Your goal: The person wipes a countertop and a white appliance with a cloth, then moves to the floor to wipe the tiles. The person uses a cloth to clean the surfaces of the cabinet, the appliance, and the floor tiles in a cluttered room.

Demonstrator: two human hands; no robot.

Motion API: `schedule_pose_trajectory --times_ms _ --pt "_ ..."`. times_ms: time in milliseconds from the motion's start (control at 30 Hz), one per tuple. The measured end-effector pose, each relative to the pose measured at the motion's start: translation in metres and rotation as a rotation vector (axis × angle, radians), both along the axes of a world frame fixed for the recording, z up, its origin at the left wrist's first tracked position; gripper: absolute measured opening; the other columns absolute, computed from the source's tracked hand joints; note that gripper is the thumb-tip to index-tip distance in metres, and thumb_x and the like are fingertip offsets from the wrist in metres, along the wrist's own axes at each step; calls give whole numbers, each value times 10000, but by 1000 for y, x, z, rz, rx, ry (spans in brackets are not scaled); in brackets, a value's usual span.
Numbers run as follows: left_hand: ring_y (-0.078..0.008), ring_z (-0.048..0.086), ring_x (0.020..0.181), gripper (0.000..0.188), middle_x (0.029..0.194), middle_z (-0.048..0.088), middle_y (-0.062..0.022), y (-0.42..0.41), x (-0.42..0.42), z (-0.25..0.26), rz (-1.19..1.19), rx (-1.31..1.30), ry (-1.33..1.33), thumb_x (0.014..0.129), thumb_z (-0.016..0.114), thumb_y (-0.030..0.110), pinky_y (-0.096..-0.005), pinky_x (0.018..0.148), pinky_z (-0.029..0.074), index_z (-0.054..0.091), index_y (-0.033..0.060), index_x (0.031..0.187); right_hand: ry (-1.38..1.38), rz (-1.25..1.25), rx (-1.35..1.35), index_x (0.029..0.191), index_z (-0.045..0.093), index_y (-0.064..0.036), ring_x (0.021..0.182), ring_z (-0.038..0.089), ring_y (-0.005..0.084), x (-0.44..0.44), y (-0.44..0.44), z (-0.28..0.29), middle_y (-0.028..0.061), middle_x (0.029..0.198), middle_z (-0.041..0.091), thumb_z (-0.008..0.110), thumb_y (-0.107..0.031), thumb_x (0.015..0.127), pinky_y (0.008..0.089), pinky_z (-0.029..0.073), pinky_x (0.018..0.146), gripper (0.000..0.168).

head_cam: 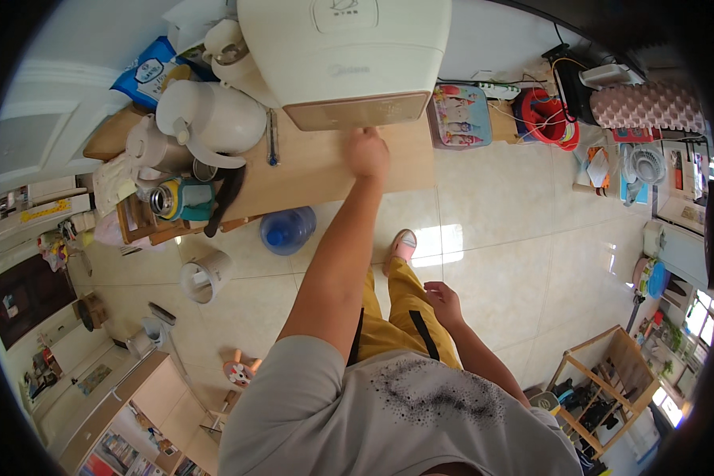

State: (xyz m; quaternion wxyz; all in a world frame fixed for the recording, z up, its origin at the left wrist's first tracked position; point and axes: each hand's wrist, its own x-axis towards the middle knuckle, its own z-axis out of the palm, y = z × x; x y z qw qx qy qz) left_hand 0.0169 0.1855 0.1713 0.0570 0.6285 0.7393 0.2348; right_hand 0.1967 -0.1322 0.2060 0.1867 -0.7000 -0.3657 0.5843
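A white Midea countertop appliance (345, 65) stands on a light wooden tabletop (309, 172). My left hand (368, 153) is at the lower edge of its brownish glass front panel (357, 112), fingers curled; whether it touches the panel or holds anything cannot be told. My right hand (444, 303) hangs beside my yellow trousers, fingers loosely bent, with nothing visible in it. To the left of the appliance lie a white kettle (214, 116), another light jug (152, 146) and a thin packaged item with a blue end (273, 140). A teal and yellow thermos (187, 199) is near the table's left end.
Below the table are a blue water jug (287, 230) and a white bin (205, 276). Right of the appliance stand a patterned tin box (461, 116), a red bucket (544, 119) and a pink foam roller (645, 107). A wooden rack (607, 387) stands at lower right.
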Motion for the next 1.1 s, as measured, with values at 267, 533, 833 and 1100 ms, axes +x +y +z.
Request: schedule_pose_trajectory --times_ms 267,533,833,1100 --pt "-285 599 868 217 936 588 -92 -25 69 14 -577 -278 -309 742 605 74 -393 734 495 669 147 936 11 19 -1 1055 610 -23 843 610 141 -4 4 4 67 944 651 556 -108 878 275 491 749 203" --pt "-129 568 870 269 965 605 -38 -107 -70 64 -338 -318 -1109 836 593 89 -285 771 482 590 23 1097 -105 -99 228 1109 605 -18 814 606 155 32 49 -1 79 938 653 567 -112 861 280 481 758 267" --pt "-174 540 990 480 1112 557 -60 1 -161 244 41 -181 -1714 904 540 378 -294 861 440 539 16 1219 554 -362 442 1374 355 -68 1179 463 251 -53 305 198 81 1360 410 515 -478 892 390 412 933 653" --pt "-193 530 1132 701 1264 532 -88 28 -145 276 -25 -501 -1452 870 515 560 -333 932 442 422 27 1316 421 -147 233 1380 353 -104 1195 393 260 -63 350 260 91 1359 381 595 -512 822 428 380 938 732"
